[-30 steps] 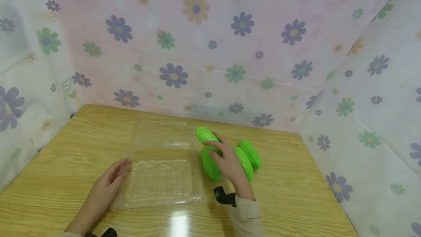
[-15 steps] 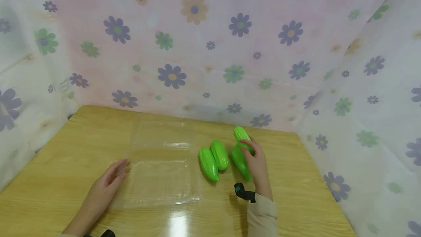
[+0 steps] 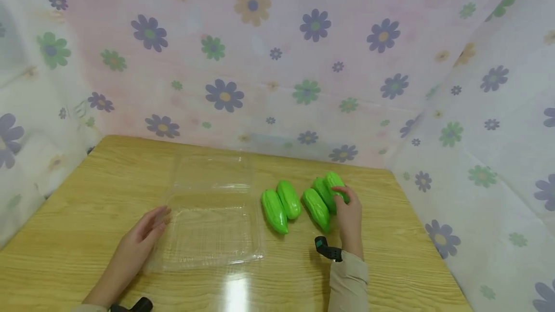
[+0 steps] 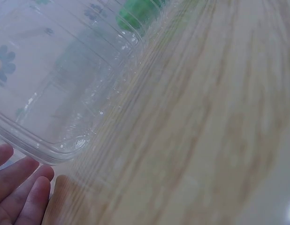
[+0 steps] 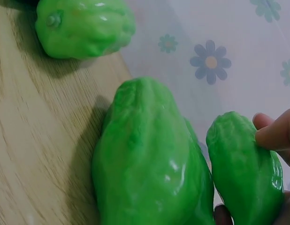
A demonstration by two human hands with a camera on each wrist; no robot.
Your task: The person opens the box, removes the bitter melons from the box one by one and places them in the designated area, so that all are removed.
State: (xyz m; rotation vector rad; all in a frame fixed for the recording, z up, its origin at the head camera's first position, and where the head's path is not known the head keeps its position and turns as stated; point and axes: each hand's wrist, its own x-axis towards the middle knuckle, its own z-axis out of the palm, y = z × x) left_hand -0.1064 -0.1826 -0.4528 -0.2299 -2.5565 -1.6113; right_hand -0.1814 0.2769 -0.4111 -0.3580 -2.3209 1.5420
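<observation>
My right hand (image 3: 349, 211) pinches the upper end of a bright green, ridged toy bitter melon (image 3: 334, 180), rightmost in a group of three. In the right wrist view, thumb and fingers lie on that bitter melon (image 5: 243, 168), close beside a larger-looking one (image 5: 145, 154). Two more bitter melons (image 3: 274, 212) lie side by side to the left, near a clear plastic clamshell box (image 3: 259, 254). My left hand (image 3: 136, 242) is at the box's left edge with fingers loosely bent. In the left wrist view its fingertips are near the box rim (image 4: 41, 152); whether they touch it I cannot tell.
The clamshell's lid (image 3: 212, 172) lies folded back behind its base on the wooden table (image 3: 399, 254). A flower-printed curtain (image 3: 269, 71) rises along the table's back and sides.
My right hand has moved right, away from the box, and now holds a bitter melon beside the right-hand group. The two near the box now show uncovered. The left hand stays put.
</observation>
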